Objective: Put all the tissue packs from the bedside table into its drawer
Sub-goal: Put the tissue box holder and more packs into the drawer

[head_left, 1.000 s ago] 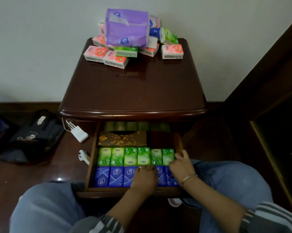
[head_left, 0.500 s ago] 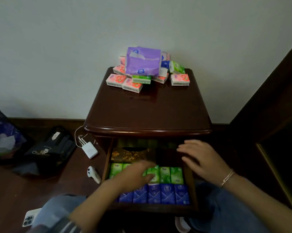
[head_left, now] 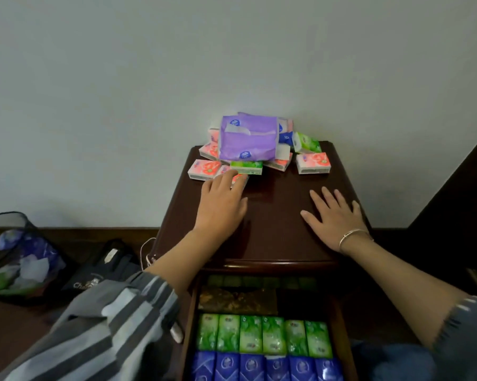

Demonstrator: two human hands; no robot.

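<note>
A heap of tissue packs lies at the back of the dark bedside table point(head_left: 275, 221): a large purple pack point(head_left: 248, 138) on top, pink packs point(head_left: 204, 169) point(head_left: 313, 163) and green packs point(head_left: 246, 168) point(head_left: 306, 143) around it. My left hand point(head_left: 222, 204) reaches over the tabletop, fingertips touching a pink pack point(head_left: 238, 178) under the green one; no grip shows. My right hand point(head_left: 335, 218) hovers flat above the table, fingers spread, holding nothing. Below, the open drawer point(head_left: 189, 325) holds a row of green packs point(head_left: 263, 335) and a row of blue packs point(head_left: 265, 367).
A brown patterned box point(head_left: 237, 301) lies at the drawer's back. On the floor to the left stand a mesh bin point(head_left: 15, 259) with wrappers and a black bag point(head_left: 102, 270). A white charger cable point(head_left: 145, 251) hangs by the table's left side. A dark wooden frame point(head_left: 457, 202) rises on the right.
Both hands have left the drawer and moved up over the tabletop; the left one has reached the front of the heap. The camera has tilted up.
</note>
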